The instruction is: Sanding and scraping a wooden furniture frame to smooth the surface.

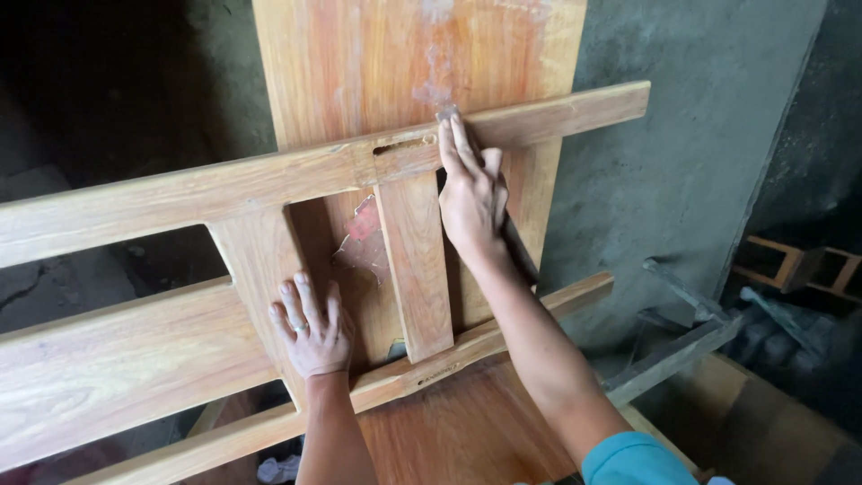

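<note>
Two hands are on one wooden frame [269,180]. The frame has two long rails and two short upright slats that I can count. The left hand [312,328] lies flat and open on a slat, holding nothing. The right hand [471,193] is up higher, fingers straight, pressing one small grey piece of sandpaper [446,114] onto the top rail. A wide wooden board [359,54] stands behind the frame, above both hands. To the right of the right hand are a grey wall [682,162] and some dusty wood pieces [682,341].
</note>
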